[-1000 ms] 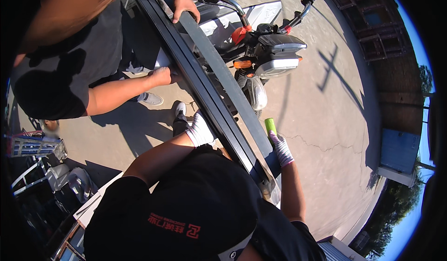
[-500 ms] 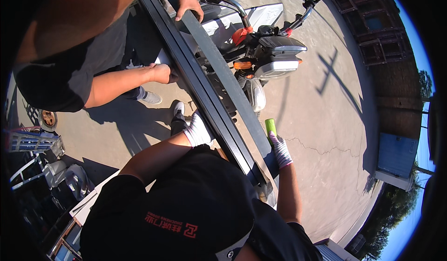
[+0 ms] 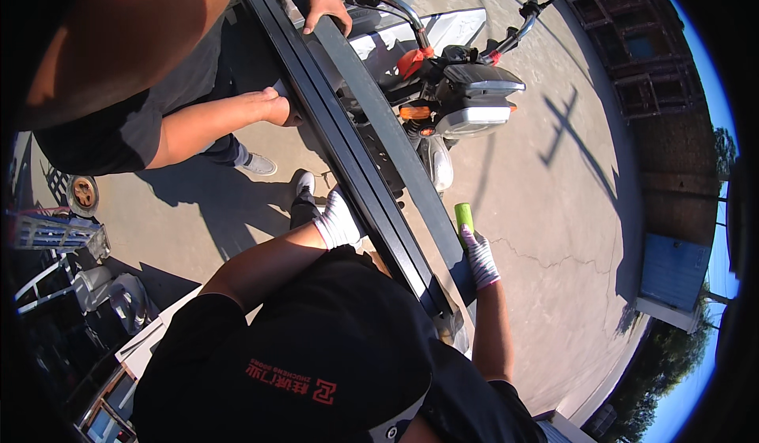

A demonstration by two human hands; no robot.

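A long black metal profile (image 3: 340,138) with grooves runs diagonally from the top to my waist, with a flat dark grey strip (image 3: 395,138) along its right side. My left hand (image 3: 338,220), in a white knit glove, is closed at the profile's left edge; its fingers are mostly hidden beneath. My gloved right hand (image 3: 480,258) is closed round a bright green cylinder (image 3: 463,215) at the strip's right edge, thumb along the cylinder. Opposite, a co-worker's bare hand (image 3: 326,6) rests over the strip's far part. That person's other hand (image 3: 278,109) is by the profile's left side.
A motorcycle (image 3: 474,99) with chrome handlebars stands just beyond the strip. At the left are a small wheel (image 3: 83,195), a blue stack (image 3: 51,231) and a white bucket (image 3: 93,285). A blue metal box (image 3: 672,269) sits by the far right wall.
The co-worker's lower hand has shifted slightly upward and turned beside the profile. My hands keep their places on the profile and the green cylinder. The whole view has moved a little.
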